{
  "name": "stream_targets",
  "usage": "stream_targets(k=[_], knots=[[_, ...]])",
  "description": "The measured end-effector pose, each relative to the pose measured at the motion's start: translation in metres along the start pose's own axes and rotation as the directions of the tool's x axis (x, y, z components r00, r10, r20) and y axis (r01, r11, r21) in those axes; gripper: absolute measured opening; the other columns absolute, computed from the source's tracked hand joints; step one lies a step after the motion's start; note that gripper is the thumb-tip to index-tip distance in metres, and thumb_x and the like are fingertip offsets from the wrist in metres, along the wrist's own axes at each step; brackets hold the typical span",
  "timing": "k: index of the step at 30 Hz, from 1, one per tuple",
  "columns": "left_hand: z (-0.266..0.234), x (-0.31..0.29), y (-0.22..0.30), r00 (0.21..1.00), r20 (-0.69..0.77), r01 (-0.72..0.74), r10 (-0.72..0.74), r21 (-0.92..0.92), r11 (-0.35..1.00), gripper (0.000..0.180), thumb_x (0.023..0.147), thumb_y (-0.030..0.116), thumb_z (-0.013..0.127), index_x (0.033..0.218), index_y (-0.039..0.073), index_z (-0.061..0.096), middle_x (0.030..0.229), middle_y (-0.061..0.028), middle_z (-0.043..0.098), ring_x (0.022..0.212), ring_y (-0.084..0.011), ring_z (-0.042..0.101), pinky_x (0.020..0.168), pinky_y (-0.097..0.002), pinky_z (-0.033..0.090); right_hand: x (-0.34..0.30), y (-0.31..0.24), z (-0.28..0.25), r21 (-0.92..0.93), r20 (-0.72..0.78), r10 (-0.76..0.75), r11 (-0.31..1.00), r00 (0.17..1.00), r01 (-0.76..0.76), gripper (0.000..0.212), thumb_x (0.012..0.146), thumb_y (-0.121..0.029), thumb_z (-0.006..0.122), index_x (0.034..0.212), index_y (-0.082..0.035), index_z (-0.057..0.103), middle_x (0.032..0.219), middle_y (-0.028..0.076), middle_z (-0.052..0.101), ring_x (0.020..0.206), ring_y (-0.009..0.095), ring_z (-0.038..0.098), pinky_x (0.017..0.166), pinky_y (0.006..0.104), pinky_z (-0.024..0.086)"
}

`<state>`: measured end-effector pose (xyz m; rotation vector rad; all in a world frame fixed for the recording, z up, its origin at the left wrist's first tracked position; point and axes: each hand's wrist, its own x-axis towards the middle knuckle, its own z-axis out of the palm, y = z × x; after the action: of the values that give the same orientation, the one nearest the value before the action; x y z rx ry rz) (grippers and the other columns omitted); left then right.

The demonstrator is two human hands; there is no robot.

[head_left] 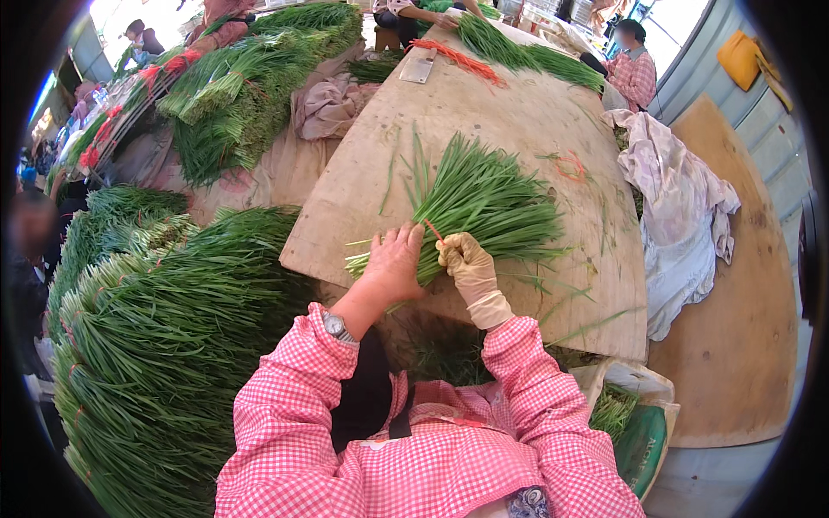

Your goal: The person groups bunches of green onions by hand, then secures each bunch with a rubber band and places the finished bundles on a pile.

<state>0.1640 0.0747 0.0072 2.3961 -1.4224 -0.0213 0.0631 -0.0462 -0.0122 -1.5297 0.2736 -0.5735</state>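
Observation:
A loose bunch of garlic chives (488, 203) lies on the wooden board, its leaves fanned toward the far right and its pale stem ends toward the near left. My bare left hand (395, 263), with a watch at the wrist, is wrapped over the stems and presses them down. Beside it, my right hand (466, 269) wears a pale rubber glove. Its fingers are closed in a pinch on a red tie (433, 230) that runs up against the bunch next to my left fingers. How far the tie goes round the stems is hidden.
The wooden board (363, 186) carries red ties (466, 60), a cleaver (418, 66) and more chives (518, 52) at its far end. Tall stacks of tied chives (181, 345) stand at left. A cloth (678, 190) hangs at right above a crate (635, 380). Other people sit nearby.

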Motion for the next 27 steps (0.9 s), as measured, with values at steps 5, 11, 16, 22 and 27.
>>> stream_targets(k=[5, 11, 16, 22, 27], knots=[[0.002, -0.003, 0.008, 0.997, -0.005, 0.075, -0.075, 0.007, 0.997, 0.094, 0.047, 0.025, 0.079, 0.125, 0.005, 0.032, 0.128, -0.0115, 0.039, 0.114, -0.0304, 0.041, 0.091, -0.0497, 0.035, 0.006, 0.005, 0.0, 0.013, -0.005, 0.087, 0.996, 0.996, -0.087, 0.008, 0.088, -0.014, 0.054, 0.085, -0.007, 0.056, 0.071, -0.003, 0.053, 0.06, 0.002, 0.043, 0.055, 0.017, 0.037], [0.002, 0.009, -0.006, 0.987, 0.012, 0.161, -0.161, -0.129, 0.979, 0.089, 0.048, 0.024, 0.077, 0.123, 0.004, 0.034, 0.119, -0.0121, 0.045, 0.11, -0.03, 0.045, 0.087, -0.0428, 0.041, -0.036, -0.007, 0.015, -0.367, 0.171, -0.193, 0.898, 0.966, 0.244, 0.006, 0.086, -0.01, 0.055, 0.087, -0.004, 0.056, 0.072, 0.002, 0.058, 0.066, 0.011, 0.053, 0.06, 0.0228, 0.043], [0.019, 0.014, -0.019, 0.99, -0.033, 0.134, -0.139, -0.112, 0.985, 0.078, 0.057, 0.027, 0.071, 0.122, 0.004, 0.035, 0.117, -0.0127, 0.047, 0.107, -0.03, 0.047, 0.087, -0.0435, 0.042, -0.045, -0.007, 0.037, -0.538, 0.294, -0.261, 0.75, 0.919, 0.385, 0.009, 0.079, 0.0, 0.054, 0.085, -0.007, 0.057, 0.076, 0.008, 0.061, 0.071, 0.021, 0.059, 0.065, 0.0282, 0.047], [0.015, 0.006, -0.004, 0.997, -0.006, 0.08, -0.08, 0.054, 0.995, 0.068, 0.057, 0.035, 0.071, 0.113, 0.006, 0.047, 0.115, -0.0096, 0.048, 0.107, -0.0272, 0.044, 0.084, -0.0393, 0.04, 0.027, -0.003, 0.043, -0.202, 0.226, -0.095, 0.969, 0.969, 0.142, 0.005, 0.085, -0.007, 0.054, 0.081, -0.005, 0.053, 0.065, 0.001, 0.054, 0.059, 0.007, 0.048, 0.056, 0.0205, 0.041], [0.011, 0.006, -0.001, 0.994, -0.006, 0.106, -0.106, 0.02, 0.994, 0.067, 0.052, 0.03, 0.072, 0.11, 0.005, 0.048, 0.108, -0.0122, 0.049, 0.104, -0.0278, 0.045, 0.085, -0.0393, 0.039, 0.062, 0.007, 0.037, 0.206, 0.159, 0.152, 0.961, 0.975, -0.184, 0.013, 0.089, -0.016, 0.053, 0.08, -0.006, 0.055, 0.065, -0.002, 0.054, 0.056, 0.004, 0.046, 0.051, 0.0179, 0.038]])
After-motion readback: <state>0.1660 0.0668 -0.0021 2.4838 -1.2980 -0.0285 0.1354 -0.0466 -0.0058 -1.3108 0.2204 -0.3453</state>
